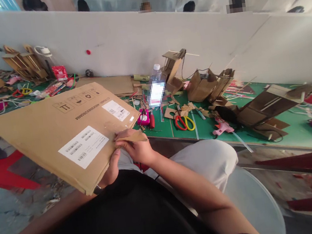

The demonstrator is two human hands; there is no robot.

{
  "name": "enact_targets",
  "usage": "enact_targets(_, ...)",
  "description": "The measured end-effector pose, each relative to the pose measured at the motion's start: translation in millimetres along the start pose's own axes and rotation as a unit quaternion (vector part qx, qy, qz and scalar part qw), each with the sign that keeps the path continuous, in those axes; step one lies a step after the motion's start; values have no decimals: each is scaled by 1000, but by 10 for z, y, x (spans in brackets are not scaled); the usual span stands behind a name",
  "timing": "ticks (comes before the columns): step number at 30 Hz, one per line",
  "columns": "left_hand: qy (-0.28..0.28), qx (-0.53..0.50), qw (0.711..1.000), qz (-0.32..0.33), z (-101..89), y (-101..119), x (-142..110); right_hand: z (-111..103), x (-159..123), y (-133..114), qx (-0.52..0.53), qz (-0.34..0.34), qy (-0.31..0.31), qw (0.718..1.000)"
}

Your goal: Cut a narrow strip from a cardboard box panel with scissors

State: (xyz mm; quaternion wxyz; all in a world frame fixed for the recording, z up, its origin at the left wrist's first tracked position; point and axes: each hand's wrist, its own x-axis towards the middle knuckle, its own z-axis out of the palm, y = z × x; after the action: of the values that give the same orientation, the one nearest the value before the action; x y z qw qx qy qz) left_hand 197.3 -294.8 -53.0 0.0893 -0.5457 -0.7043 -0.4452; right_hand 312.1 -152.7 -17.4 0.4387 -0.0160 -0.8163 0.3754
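A large brown cardboard sheet (46, 126) with printed symbols and two white labels (84, 146) lies tilted over my lap. My left hand (112, 172) grips its near edge from below, with the thumb showing at the edge and the other fingers hidden underneath. Close beside it, my right hand (138, 148) is closed on a small folded piece of cardboard (133, 137) at the sheet's right edge. Whether that piece is still joined to the sheet I cannot tell.
On the green table (157, 130) lie scissors (185, 123), a pink glue gun (222, 127), a lit phone (156, 93) and a bottle (156, 71). Cardboard structures (268, 107) stand along the right. A white partition (124, 41) runs behind, with people's heads beyond it.
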Motion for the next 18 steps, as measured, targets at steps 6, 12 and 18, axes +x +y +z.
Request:
enact_targets(6, 63, 55, 996, 24, 18, -28, -56, -76, 45, 43, -7, 48, 30, 998)
enact_targets(12, 39, 20, 999, -2, 57, -113, -81, -111, 68, 53, 41, 136, 30, 989)
enact_targets(18, 56, 26, 998, 8, 22, -60, -41, -139, 95, 17, 122, 215, 29, 969)
